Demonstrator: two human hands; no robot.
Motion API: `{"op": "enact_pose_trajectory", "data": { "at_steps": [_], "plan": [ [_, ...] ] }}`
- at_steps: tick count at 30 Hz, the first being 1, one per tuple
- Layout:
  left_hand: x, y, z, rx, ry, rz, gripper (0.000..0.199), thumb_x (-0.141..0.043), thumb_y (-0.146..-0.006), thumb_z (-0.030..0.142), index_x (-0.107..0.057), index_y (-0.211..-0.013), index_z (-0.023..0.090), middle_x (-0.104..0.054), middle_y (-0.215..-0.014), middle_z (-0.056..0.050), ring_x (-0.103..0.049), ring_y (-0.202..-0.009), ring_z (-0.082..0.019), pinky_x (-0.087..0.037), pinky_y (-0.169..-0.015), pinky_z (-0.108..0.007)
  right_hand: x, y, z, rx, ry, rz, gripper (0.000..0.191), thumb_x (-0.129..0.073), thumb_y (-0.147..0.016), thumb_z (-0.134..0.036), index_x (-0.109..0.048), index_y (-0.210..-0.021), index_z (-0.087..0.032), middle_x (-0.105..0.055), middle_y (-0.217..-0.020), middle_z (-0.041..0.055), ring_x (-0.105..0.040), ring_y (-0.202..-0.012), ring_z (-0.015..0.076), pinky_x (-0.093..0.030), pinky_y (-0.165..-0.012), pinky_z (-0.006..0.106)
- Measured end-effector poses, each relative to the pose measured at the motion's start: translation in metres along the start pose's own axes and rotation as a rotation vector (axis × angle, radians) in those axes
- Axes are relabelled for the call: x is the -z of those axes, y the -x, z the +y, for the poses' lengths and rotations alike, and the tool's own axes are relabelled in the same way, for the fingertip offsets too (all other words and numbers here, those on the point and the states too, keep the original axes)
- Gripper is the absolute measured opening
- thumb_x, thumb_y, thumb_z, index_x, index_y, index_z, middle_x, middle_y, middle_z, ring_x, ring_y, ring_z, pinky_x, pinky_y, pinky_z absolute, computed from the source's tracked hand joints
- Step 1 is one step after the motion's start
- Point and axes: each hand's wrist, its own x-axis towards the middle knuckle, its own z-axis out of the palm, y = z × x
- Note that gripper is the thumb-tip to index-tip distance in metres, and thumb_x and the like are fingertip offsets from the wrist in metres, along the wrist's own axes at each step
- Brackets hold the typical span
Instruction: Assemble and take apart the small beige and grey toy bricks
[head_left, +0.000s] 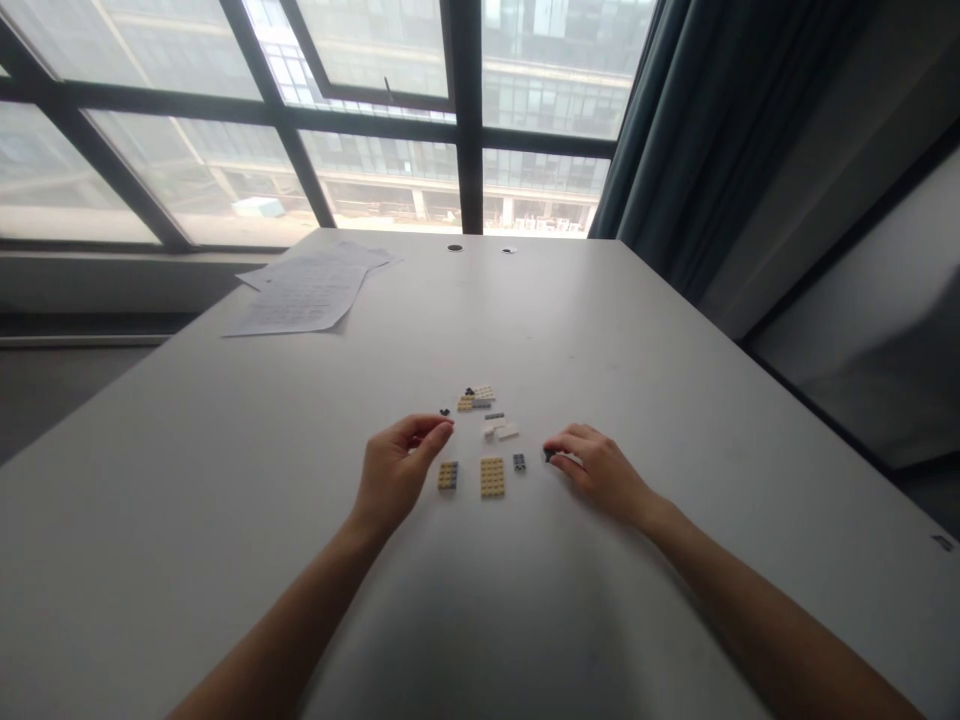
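Small building bricks lie on a white table [225, 520]. My left hand [397, 468] hovers just left of a tan-and-grey plate [448, 476], thumb and forefinger pinched together; whether anything is between them I cannot tell. My right hand [596, 470] rests on the table with its fingertips closed on a small dark brick [549, 456]. Between the hands lie a tan plate [492, 477] and a small grey brick [519, 462]. Behind them sit white bricks [501, 430], a tiny dark piece [445, 412] and a tan and grey cluster [477, 398].
Printed paper sheets [304, 292] lie at the far left of the table. Two round cable holes [481, 248] sit near the far edge, below a large window [315, 110]. A dark curtain [675, 150] hangs at the right, and a small dark object [943, 542] lies at the table's right edge.
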Motion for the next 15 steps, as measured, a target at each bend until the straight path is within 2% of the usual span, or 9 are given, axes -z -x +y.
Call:
{"op": "enact_pose_trajectory", "data": {
  "at_steps": [6, 15],
  "plan": [
    [0.013, -0.008, -0.024, 0.014, -0.091, 0.091, 0.026, -0.066, -0.074, 0.041, -0.071, -0.085, 0.018, -0.071, -0.081, -0.003, -0.061, -0.069, -0.016, -0.047, -0.067, -0.026, -0.017, 0.005, 0.001, 0.010, 0.075, -0.032, 0.018, -0.056, -0.087, -0.018, -0.068, -0.101, -0.020, -0.065, -0.096, 0.0060, -0.057, -0.093, 0.0198, -0.046, -0.087, 0.034],
    [0.016, -0.011, -0.032, 0.038, -0.113, 0.164, 0.033, -0.065, -0.073, 0.044, -0.069, -0.091, 0.016, -0.067, -0.075, -0.003, -0.058, -0.065, -0.015, -0.046, -0.064, -0.025, -0.026, 0.008, 0.000, 0.015, 0.111, 0.021, 0.023, -0.056, -0.088, -0.021, -0.064, -0.109, -0.020, -0.061, -0.098, 0.0070, -0.053, -0.094, 0.0210, -0.045, -0.088, 0.036]
  ]
}}
